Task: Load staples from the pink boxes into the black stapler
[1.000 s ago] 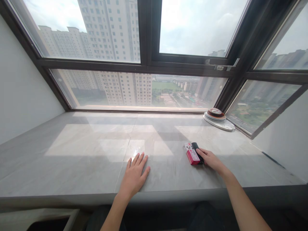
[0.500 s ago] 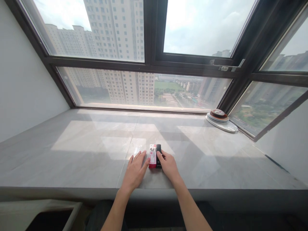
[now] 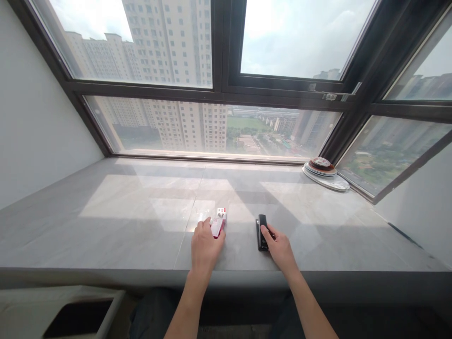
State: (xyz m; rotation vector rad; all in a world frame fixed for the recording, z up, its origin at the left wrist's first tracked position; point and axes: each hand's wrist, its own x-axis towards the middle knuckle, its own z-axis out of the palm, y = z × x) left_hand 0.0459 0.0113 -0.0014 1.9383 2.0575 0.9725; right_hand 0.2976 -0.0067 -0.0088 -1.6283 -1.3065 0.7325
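Note:
On the grey marble sill, my left hand [image 3: 206, 245] has its fingers closed round a small pink and white box [image 3: 217, 227]. Just beyond that box stands a white box with red marks [image 3: 221, 213], close to it or touching. To the right, my right hand [image 3: 281, 248] grips a black stapler [image 3: 262, 233], thumb on its top and fingers along its right side. A gap of bare sill separates the stapler from the boxes.
A stack of round plates and discs [image 3: 321, 172] lies in the far right corner by the window. The marble sill [image 3: 123, 235] ends at a front edge near my wrists. Dark window frames [image 3: 212, 96] rise behind it, with walls on both sides.
My right hand has moved right with the black stapler, away from the boxes. My left hand, open beside the boxes before, has closed round the pink and white one, which is now tilted.

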